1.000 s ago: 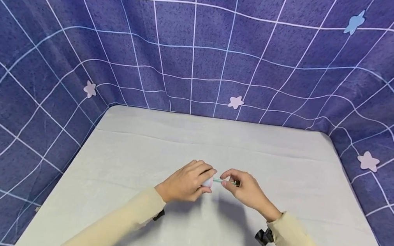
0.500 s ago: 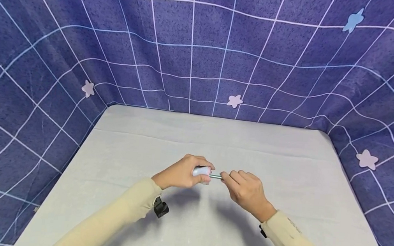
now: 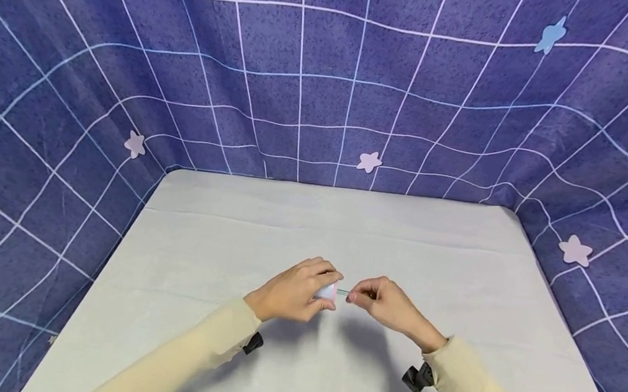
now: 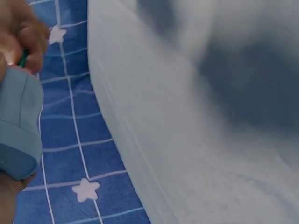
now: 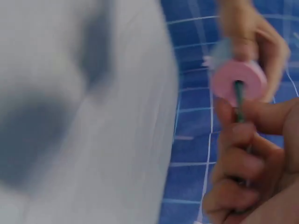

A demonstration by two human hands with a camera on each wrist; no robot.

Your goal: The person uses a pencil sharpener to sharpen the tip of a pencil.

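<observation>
My left hand [image 3: 296, 290] grips a light blue pencil sharpener [image 3: 325, 291], held above the table. Its pink round end [image 5: 222, 85] faces right, and in the right wrist view a dark green pencil [image 5: 238, 95] enters the hole in that end. With thumb and fingertips, my right hand [image 3: 388, 305] pinches the pencil close to the sharpener; the curled fingers hide most of its length. In the left wrist view the sharpener's blue body [image 4: 21, 105] shows its smooth side and flat base.
Under both hands lies a white-covered table [image 3: 243, 239]. A purple-blue curtain [image 3: 277, 105] with grid lines and stars rises along the back and both sides. Black wrist cameras [image 3: 417, 378] sit at the sleeves' cuffs.
Since half a second ago, both hands have rolled in opposite senses, the left now back up, the right with thumb and index finger showing. Both have come slightly nearer; the pencil stays in the sharpener.
</observation>
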